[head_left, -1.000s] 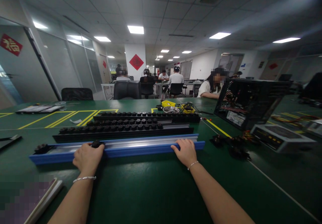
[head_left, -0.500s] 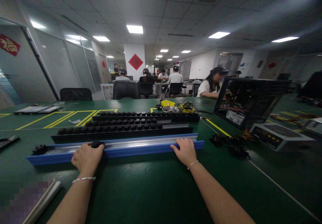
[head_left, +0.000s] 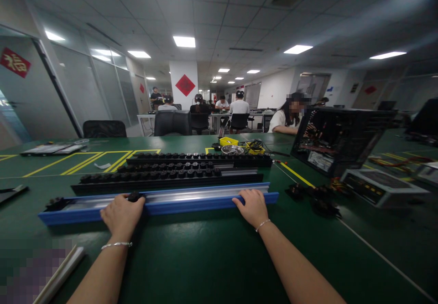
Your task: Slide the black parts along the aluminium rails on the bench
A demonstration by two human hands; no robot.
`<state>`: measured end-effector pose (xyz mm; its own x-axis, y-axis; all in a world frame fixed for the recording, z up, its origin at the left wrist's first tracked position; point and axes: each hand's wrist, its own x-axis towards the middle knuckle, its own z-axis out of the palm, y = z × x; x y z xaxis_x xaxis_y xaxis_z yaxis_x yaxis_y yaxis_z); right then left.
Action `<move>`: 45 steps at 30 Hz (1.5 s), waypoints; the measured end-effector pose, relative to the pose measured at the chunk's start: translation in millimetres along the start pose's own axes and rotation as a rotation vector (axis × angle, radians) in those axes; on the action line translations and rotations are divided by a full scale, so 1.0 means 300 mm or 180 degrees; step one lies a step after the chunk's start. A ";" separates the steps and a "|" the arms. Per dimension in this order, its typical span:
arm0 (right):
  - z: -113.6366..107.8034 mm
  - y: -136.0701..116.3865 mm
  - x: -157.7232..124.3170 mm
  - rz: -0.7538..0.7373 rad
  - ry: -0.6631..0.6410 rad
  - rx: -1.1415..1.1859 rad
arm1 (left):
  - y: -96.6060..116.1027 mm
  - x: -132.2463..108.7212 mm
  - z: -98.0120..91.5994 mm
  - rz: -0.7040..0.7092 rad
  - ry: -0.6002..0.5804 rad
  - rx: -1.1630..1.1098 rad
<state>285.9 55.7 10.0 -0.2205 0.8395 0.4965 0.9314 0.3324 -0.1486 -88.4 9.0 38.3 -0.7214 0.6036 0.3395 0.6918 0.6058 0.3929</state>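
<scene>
A long blue rail (head_left: 205,207) with a bare metal channel lies crosswise before me on the green table. Near its left third, my left hand (head_left: 121,213) is closed around a small black round socket-like module (head_left: 133,197) in the channel; the fingers partly hide it. Another black module (head_left: 54,203) sits at the rail's left end. Toward the right end, my right hand (head_left: 253,207) grips the rail, thumb along the near side and fingers over the top. Behind it lie black rails (head_left: 236,179) carrying rows of similar black modules.
On the right are loose black parts (head_left: 321,199), a metal power-supply box (head_left: 383,188) and an open computer case (head_left: 338,140). A person (head_left: 285,119) sits behind the case. Yellow trays (head_left: 228,141) and cables stand at the back; a notebook (head_left: 58,272) lies front left.
My left hand has shifted very slightly to the right along the rail with the black module. My right hand keeps its grip in about the same place.
</scene>
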 end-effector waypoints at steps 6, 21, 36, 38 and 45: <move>0.003 0.002 0.001 -0.0006 -0.0007 -0.0019 | -0.006 0.006 0.019 0.0094 0.0041 0.0039; 0.013 0.010 0.000 -0.0044 0.0019 -0.0089 | 0.017 -0.017 0.017 0.0083 0.0030 0.0004; 0.002 0.005 -0.001 -0.0032 0.0028 0.0045 | 0.024 -0.020 0.024 0.0069 -0.0023 -0.0071; 0.002 0.005 0.000 -0.0024 0.0039 0.0027 | 0.024 -0.019 0.024 0.0069 -0.0019 -0.0073; 0.007 0.005 0.000 -0.0053 0.0051 -0.0073 | 0.029 -0.023 0.034 0.0110 -0.0032 -0.0079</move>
<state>286.8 56.9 8.0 -0.2314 0.8270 0.5123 0.9341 0.3361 -0.1206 -77.2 15.3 30.7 -0.6965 0.6293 0.3448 0.7153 0.5714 0.4022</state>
